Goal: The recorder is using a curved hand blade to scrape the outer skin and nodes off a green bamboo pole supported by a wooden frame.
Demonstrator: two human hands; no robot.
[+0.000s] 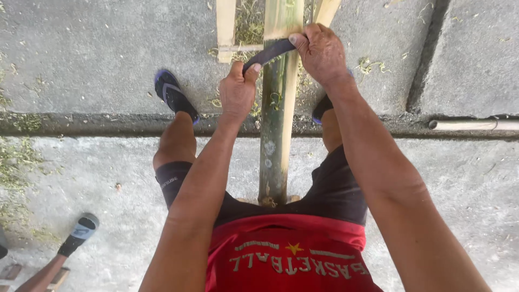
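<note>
A green bamboo pole [277, 130] runs away from me between my legs, its near end resting by my lap. Across it lies a dark curved blade [268, 53]. My left hand [237, 91] grips the blade's left end and my right hand [320, 51] grips its right end, both fists closed. The blade sits on the pole's upper side, where the green skin gives way to paler scraped wood farther up. Thin green shavings lie around the pole on the concrete.
Pale split bamboo strips [225, 24] lie at the top beside the pole. My sandalled left foot [173, 93] rests on the concrete. Another person's foot in a sandal [80, 233] shows at the lower left. A pale rod [473, 125] lies along the groove at right.
</note>
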